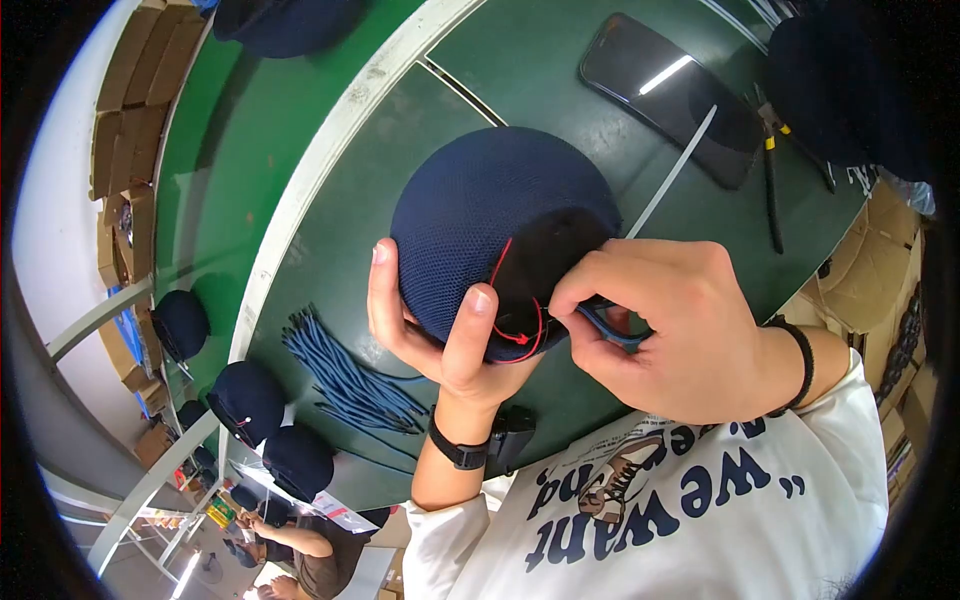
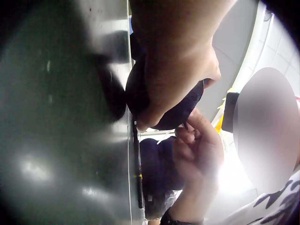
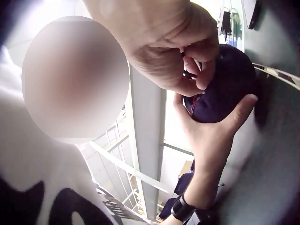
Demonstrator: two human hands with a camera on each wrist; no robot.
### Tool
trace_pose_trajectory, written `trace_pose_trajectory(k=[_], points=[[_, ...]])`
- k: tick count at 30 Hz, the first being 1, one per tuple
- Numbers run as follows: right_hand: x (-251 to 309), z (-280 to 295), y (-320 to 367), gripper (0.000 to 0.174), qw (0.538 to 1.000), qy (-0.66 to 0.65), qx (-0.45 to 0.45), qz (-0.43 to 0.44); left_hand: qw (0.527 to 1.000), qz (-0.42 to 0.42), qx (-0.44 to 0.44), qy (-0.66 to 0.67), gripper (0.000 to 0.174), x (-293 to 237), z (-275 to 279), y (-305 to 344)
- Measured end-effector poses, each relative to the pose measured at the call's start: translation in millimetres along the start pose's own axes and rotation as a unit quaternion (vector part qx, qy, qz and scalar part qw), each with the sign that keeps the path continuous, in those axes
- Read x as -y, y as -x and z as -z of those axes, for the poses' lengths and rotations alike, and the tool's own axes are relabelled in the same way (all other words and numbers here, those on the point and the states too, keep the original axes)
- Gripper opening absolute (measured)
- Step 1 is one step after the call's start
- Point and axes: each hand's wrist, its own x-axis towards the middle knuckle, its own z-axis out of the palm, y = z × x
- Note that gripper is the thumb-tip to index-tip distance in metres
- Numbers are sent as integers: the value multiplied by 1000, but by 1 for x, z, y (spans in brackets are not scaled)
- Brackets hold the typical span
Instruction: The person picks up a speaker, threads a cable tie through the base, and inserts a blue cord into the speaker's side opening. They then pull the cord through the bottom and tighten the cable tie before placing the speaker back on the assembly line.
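A round, navy mesh-covered ball (image 1: 490, 190) with a dark flat area (image 1: 545, 250) on its near side is held over the green table. My left hand (image 1: 460, 350) grips it from below and the left, thumb across its front. A thin red thread or wire (image 1: 541, 325) curves over the dark area near that thumb. At the ball's right edge my right hand (image 1: 690, 320) pinches a blue cord (image 1: 612, 328), which loops below the fingertips. In the right wrist view, my right fingers (image 3: 199, 77) meet close against the ball (image 3: 227, 84); they hide the cord's end.
A bundle of blue cords (image 1: 350, 375) lies left on the table. Beyond the ball are a black phone (image 1: 675, 100), a pale thin strip (image 1: 675, 172) and black-handled pliers (image 1: 772, 190). More navy balls (image 1: 247, 402) stand left, near another person (image 1: 300, 550).
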Motion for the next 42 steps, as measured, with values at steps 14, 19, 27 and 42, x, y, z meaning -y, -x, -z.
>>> trace_pose_trajectory(k=[14, 19, 27, 42], points=[[5, 6, -5, 26, 989, 103, 69, 81, 1000, 3, 9, 0, 94, -4, 2, 0], [5, 10, -12, 25, 984, 104, 118, 80, 1000, -1, 2, 8, 96, -2, 1, 0], [3, 6, -13, 23, 983, 115, 113, 89, 995, 40, -56, 67, 81, -4, -7, 2], [-11, 5, 5, 4, 993, 99, 55, -17, 983, 62, -70, 156, 98, -1, -29, 6]])
